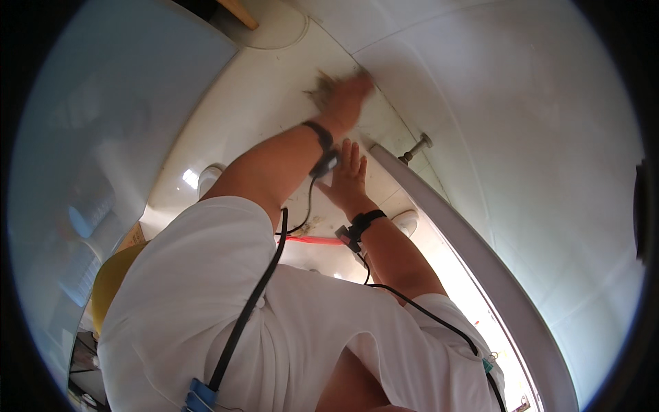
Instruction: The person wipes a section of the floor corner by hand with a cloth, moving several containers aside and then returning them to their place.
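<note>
My left hand (347, 98) is blurred as it reaches low over the pale tiled floor (247, 108). Beside it is a ragged grey-brown tuft (323, 90) with wispy ends. Blur hides whether the fingers grip this tuft or only touch it. Closer to my body, my right hand (350, 177) has its back up, fingers extended and thumb spread, with nothing visible in it. It appears to rest on the floor, though contact is unclear. Each wrist wears a black strap with a small device (325, 164) and a cable.
A panel edge (463, 247) runs close along my right arm. Beyond it, a metal pipe fitting (416, 148) juts from the white wall (525, 129). Dark debris (309, 226) lies on the floor below my forearms. A glossy bluish panel (128, 103) stands at left, a wooden piece (239, 13) above.
</note>
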`<state>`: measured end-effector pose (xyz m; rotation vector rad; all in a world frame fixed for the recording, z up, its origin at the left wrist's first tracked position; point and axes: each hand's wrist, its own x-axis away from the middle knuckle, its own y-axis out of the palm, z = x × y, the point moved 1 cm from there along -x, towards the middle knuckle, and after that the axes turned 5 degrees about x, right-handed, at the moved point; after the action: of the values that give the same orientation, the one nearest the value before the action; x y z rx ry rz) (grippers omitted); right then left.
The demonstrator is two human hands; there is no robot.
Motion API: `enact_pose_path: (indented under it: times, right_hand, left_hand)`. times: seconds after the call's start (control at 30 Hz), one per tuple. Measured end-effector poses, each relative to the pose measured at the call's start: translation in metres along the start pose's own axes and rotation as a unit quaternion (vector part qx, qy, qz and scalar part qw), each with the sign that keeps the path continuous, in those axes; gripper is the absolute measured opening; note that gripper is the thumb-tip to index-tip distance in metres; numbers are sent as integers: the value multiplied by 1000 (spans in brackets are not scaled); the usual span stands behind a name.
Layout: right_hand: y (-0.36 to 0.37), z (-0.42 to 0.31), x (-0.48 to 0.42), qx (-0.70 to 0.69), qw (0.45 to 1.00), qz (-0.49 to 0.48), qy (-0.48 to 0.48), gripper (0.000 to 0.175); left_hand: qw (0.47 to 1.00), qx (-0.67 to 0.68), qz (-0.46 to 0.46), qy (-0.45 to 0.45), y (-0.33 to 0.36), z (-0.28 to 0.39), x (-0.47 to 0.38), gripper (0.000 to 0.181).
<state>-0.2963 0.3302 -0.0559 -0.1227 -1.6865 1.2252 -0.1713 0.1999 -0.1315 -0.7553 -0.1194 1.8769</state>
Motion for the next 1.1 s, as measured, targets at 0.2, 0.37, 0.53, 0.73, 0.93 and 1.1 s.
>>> enact_pose_path:
  times: [0.2,0.37,0.53,0.73,0.93,1.1]
  right_hand:
    - [4,5,1,-59,998,17,-2,106]
    - [-4,2,3,-35,999,18,-4,106]
    - [-2,3,4,-44,998,32,-11,104]
    - [-8,6,5,-92,996,18,-10,105]
    - [-8,4,3,-80,997,2,-4,105]
    - [-8,2,1,-67,998,-8,-2,105]
  left_hand:
    - [970,-1,-242,33,-51,53,6,32]
    - [979,-203,8,-17,-135,-27,-34,33]
    - [982,-129,-133,-31,-72,-21,-2,33]
    - [977,-10,-210,-17,-90,24,40,37]
    - [942,-289,86,-149,-166,-59,3,26]
    - [979,-181,4,-90,-89,-45,-36,25]
